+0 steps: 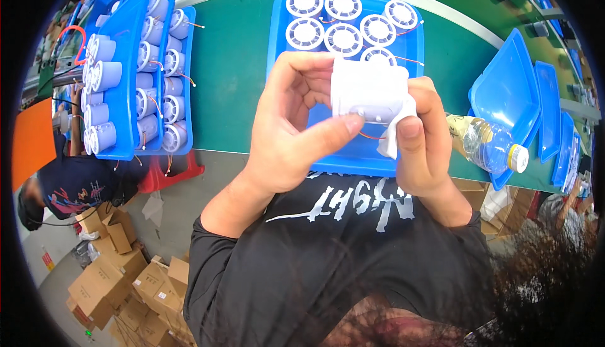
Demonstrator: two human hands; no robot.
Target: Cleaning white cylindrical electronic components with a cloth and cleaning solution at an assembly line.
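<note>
Both hands hold up a white cylindrical housing (pixel 365 88) in front of my chest, over the near part of a blue tray (pixel 413 44). My left hand (pixel 287 120) wraps its left side, thumb on the lower edge. With my right hand (pixel 425 136) I grip the right side and pinch a white cloth (pixel 392 134) against it. A thin red wire shows under the housing. Behind it, several like housings (pixel 343 39) stand in the tray, slotted round ends up, with thin wires trailing out.
Blue trays (pixel 129 107) filled with white housings stand at the left of the green table (pixel 220 63). At the right are a clear bottle (pixel 488 145) with a yellow cap and blue trays (pixel 510 88). Cardboard boxes (pixel 104 284) and another person (pixel 82 183) are at the lower left.
</note>
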